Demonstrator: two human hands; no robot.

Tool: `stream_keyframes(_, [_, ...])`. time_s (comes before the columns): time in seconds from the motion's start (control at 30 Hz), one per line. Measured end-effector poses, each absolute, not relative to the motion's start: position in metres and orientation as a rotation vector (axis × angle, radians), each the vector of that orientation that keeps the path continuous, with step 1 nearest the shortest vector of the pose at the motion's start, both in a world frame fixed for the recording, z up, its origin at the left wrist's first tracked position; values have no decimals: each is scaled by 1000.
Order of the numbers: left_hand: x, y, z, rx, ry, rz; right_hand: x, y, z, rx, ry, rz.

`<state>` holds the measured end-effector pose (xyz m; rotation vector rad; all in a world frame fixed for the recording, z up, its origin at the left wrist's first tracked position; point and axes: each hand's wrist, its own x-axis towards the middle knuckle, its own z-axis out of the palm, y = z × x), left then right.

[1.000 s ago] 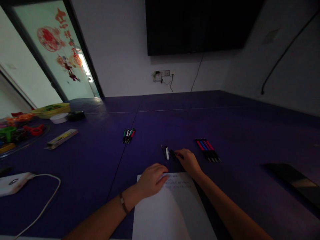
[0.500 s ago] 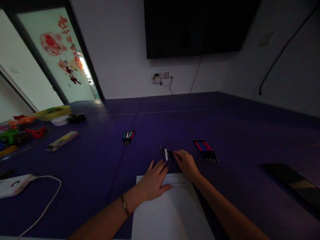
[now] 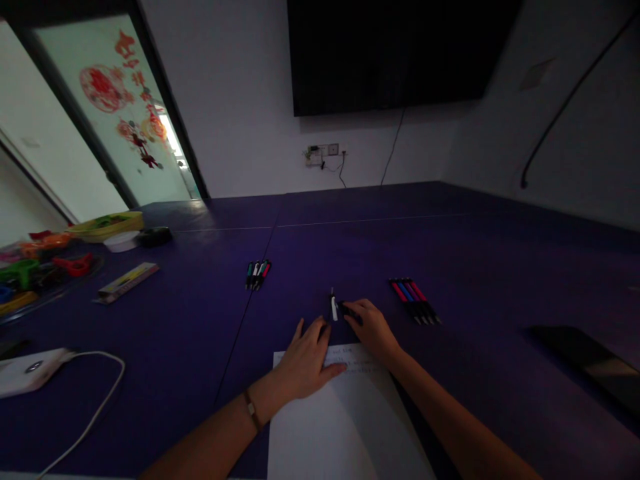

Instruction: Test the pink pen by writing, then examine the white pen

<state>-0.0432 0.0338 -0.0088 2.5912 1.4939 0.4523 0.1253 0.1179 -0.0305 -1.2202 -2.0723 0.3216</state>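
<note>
My left hand (image 3: 306, 363) rests over the top of a white sheet of paper (image 3: 345, 427) with handwriting, fingers spread, its fingertips just below a white and black pen piece (image 3: 335, 308). A thin dark tip (image 3: 332, 291) shows at the far end of that piece; whether the two are joined I cannot tell. My right hand (image 3: 373, 330) is closed in a pinch on a short black pen part (image 3: 347, 309) beside the white piece. Its fingers partly hide the black part.
Several pens (image 3: 414, 301) lie in a row at right, and another group of pens (image 3: 258, 274) at left. Farther left are a slim box (image 3: 127, 283), a white device (image 3: 31, 371) with a cable and a tray of colourful toys (image 3: 50, 293). A dark phone-like slab (image 3: 590, 367) lies right.
The thin dark stick that lay left of the white piece now shows at its far end. My left fingers have bent slightly. The right hand stays on the black part.
</note>
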Motion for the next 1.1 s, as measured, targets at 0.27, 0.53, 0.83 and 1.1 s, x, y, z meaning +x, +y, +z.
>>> stream_keyframes(0.27, [-44, 34, -10, 2589, 1483, 469, 124, 116, -30, -1206, -2115, 243])
stream_keyframes(0.53, [-45, 34, -11, 2597, 1486, 418, 121, 116, -32, -1193, -2062, 192])
stream_keyframes(0.83, [-50, 33, 3, 2715, 1382, 724, 123, 111, -10, -1083, -1819, 183])
stream_keyframes(1.1, [-20, -58, -16, 2688, 1170, 545, 89, 27, 39, -497, -2263, 59])
